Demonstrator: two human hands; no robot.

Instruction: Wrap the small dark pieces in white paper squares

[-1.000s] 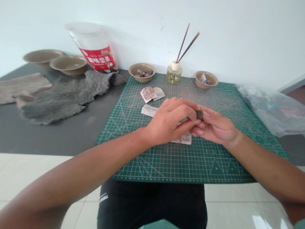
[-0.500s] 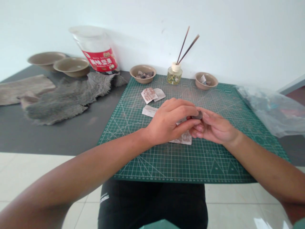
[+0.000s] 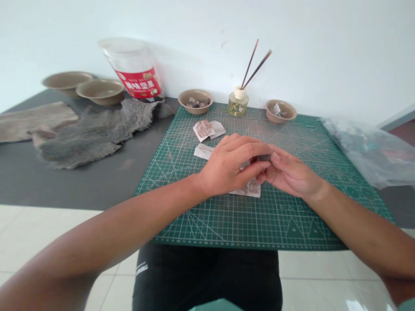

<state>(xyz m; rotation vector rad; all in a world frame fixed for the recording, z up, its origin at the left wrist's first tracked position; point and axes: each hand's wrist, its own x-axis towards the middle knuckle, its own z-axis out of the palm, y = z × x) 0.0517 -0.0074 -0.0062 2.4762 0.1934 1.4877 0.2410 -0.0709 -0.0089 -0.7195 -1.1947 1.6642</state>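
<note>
Above the green cutting mat [image 3: 253,220] my two hands meet around a small dark grey stone-like piece [image 3: 264,158]. My left hand [image 3: 231,164] comes over it from the left, with thumb and fingers closed on it. From the right, the thumb and fingers of my right hand [image 3: 290,170] pinch its other end. Fingers hide most of the piece. Beneath the hands lies a pale paper sheet with brown smudges [image 3: 251,188], partly covered. A white paper strip [image 3: 203,151] shows just beyond my left hand, and a brown-stained paper piece [image 3: 204,129] overlaps a paler one [image 3: 217,129] farther back.
Along the wall stand a bowl of small stones [image 3: 195,102], a reed diffuser [image 3: 238,102] and a bowl with paper and stones [image 3: 281,112]. Leftward are a grey furry cloth [image 3: 87,136], two brown bowls [image 3: 100,91] and a plastic tub [image 3: 136,69]. A clear plastic bag [image 3: 372,151] lies right.
The small piece has tilted slightly between my fingers, and my right fingers have shifted a little around it. The whole view has moved slightly; other objects stay in place.
</note>
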